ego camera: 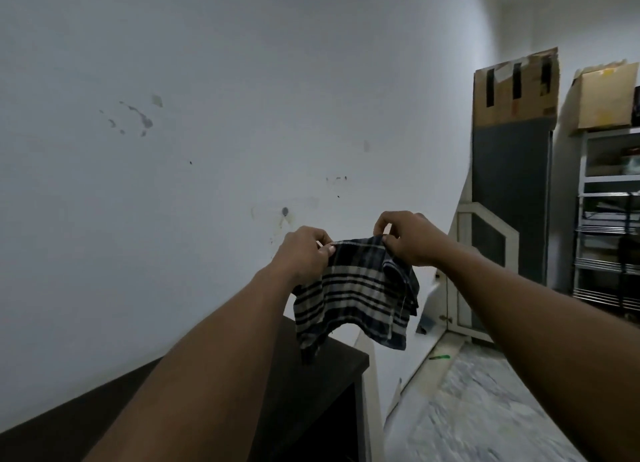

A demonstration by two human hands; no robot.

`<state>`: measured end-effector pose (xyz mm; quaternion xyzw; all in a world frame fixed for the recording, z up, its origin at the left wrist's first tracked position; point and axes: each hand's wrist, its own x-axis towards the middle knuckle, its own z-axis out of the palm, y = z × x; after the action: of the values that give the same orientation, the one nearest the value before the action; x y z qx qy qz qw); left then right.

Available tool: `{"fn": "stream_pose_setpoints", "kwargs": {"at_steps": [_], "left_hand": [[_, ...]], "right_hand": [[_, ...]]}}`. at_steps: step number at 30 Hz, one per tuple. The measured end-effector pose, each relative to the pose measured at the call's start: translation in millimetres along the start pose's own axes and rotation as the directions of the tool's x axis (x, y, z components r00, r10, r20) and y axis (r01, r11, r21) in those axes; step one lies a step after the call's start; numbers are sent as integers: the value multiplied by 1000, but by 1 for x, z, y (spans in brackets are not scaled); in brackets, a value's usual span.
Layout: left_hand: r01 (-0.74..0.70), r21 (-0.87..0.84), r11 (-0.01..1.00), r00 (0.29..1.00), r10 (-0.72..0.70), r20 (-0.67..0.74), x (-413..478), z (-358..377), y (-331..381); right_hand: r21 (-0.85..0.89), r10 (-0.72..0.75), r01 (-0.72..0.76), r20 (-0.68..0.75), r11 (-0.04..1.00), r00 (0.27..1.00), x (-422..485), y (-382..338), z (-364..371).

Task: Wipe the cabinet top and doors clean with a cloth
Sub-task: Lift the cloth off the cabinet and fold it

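Observation:
A dark-and-white checked cloth (pixel 353 295) hangs in the air in front of me, held up by its top edge. My left hand (pixel 304 253) pinches the left corner and my right hand (pixel 408 239) pinches the right corner. The cloth's lower end dangles just above the dark cabinet top (pixel 332 361), which runs along the white wall at the lower left. The cabinet's right side (pixel 346 423) is dark and mostly hidden behind my left forearm.
A stained white wall (pixel 207 149) fills the left and middle. At the right stand cardboard boxes (pixel 516 87), a grey panel (pixel 509 198) and a metal shelf rack (pixel 609 236). A marbled floor (pixel 485 409) lies at the lower right with a green object (pixel 440 357) on it.

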<state>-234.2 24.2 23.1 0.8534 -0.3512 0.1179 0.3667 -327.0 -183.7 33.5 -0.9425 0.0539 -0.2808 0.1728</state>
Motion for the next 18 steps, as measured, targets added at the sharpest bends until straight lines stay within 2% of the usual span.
{"fn": "stream_pose_setpoints", "kwargs": {"at_steps": [6, 11, 15, 18], "left_hand": [[19, 97, 995, 996, -10, -93, 77, 23, -12], [-13, 257, 966, 980, 63, -187, 121, 47, -31], [-42, 549, 835, 965, 177, -194, 136, 47, -61], [-20, 685, 728, 967, 187, -170, 148, 38, -81]], "right_hand": [[-22, -149, 149, -20, 989, 989, 70, 42, 23], [-102, -307, 302, -36, 948, 951, 120, 64, 58], [-126, -413, 406, -32, 905, 910, 148, 59, 88], [-128, -484, 479, -16, 869, 875, 178, 53, 106]]}}
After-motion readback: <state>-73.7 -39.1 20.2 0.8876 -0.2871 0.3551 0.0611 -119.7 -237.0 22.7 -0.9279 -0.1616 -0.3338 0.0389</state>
